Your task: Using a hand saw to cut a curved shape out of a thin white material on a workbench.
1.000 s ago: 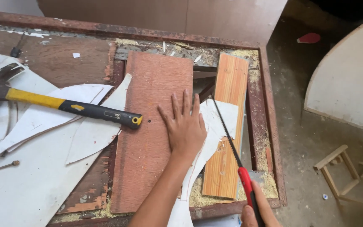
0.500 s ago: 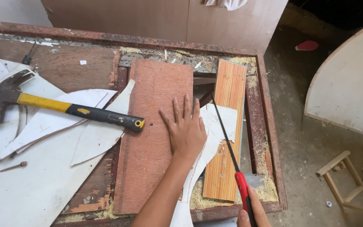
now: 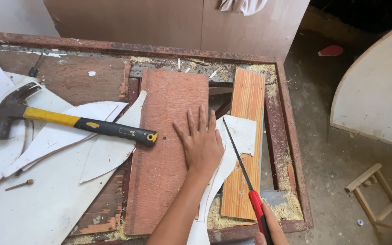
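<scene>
Two hands at work over a rusty-rimmed workbench (image 3: pixel 291 149). Left hand (image 3: pixel 201 144) lies flat, fingers spread, nothing gripped, pressing on a white curved offcut (image 3: pixel 232 138) where it overlaps the reddish plywood board (image 3: pixel 169 136). Right hand (image 3: pixel 271 229) sits at the bench's near edge, largely cut off by the frame; it is wrapped around the red handle of a narrow hand saw (image 3: pixel 241 165), though how firmly, I cannot tell.

Saw blade runs diagonally from the near-right edge up toward the bench middle, crossing the white offcut just right of the left hand's fingers. Blade and hand are close but apart. Under the offcut's right part lies an orange-striped plank (image 3: pixel 246 136), set lengthwise, far end near the back rim, near end in sawdust (image 3: pixel 286 208) by the front rim.

Edges and room: right rim runs just beside the plank, with an open gap in the bench top between them. Beyond the right rim, bare floor, a small wooden stool (image 3: pixel 377 195) and a large curved white panel (image 3: pixel 377 100) well apart. Back rim meets upright brown boards.

Left half of the bench is crowded: a hammer (image 3: pixel 69 122) with yellow-and-black handle lies across white sheet scraps (image 3: pixel 37 190), grip end touching the plywood board's left edge. One nail (image 3: pixel 20 184) rests on the white sheet near the left edge.
</scene>
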